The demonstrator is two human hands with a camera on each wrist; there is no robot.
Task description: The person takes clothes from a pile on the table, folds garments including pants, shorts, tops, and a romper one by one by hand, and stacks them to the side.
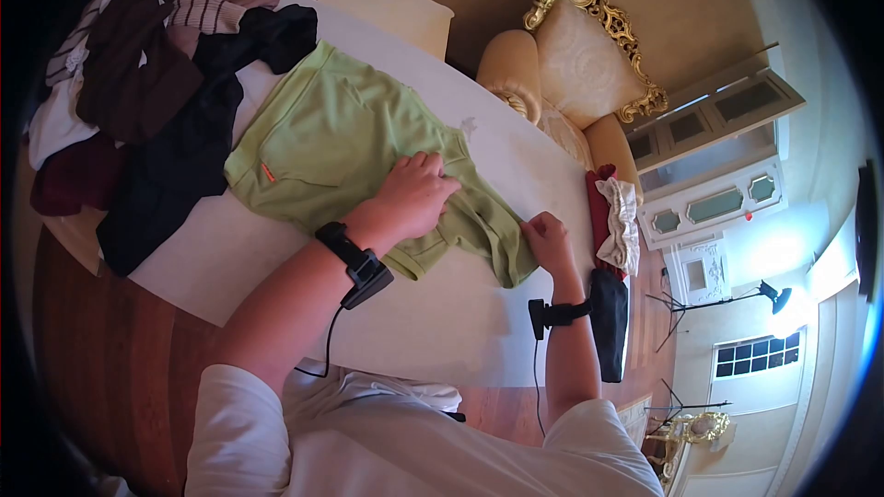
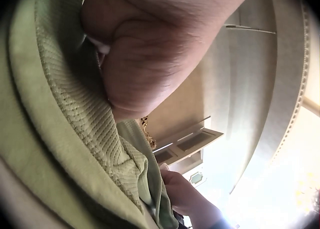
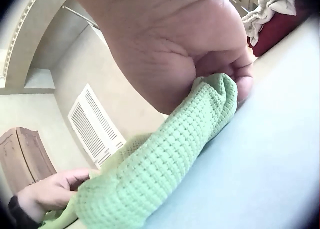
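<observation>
A light green garment (image 1: 341, 120) of textured knit lies spread across the white-covered table, a small orange tag (image 1: 267, 171) near its left edge. Over its middle, my left hand (image 1: 414, 191) has its fingers curled into the cloth; in the left wrist view the fingertips are hidden behind the palm. My right hand (image 1: 550, 241) pinches the narrow right end of the garment. Close up in the right wrist view, a folded strip of the green knit (image 3: 150, 164) runs from the curled fingers of the right hand (image 3: 220, 48) back towards the left hand (image 3: 52, 191).
A heap of dark, white and striped clothes (image 1: 138, 64) covers the table's left end, with a black garment (image 1: 175, 166) beside the green one. Red, white (image 1: 619, 225) and black (image 1: 608, 322) pieces lie along the right edge. A gold-framed armchair (image 1: 589, 64) stands beyond the table.
</observation>
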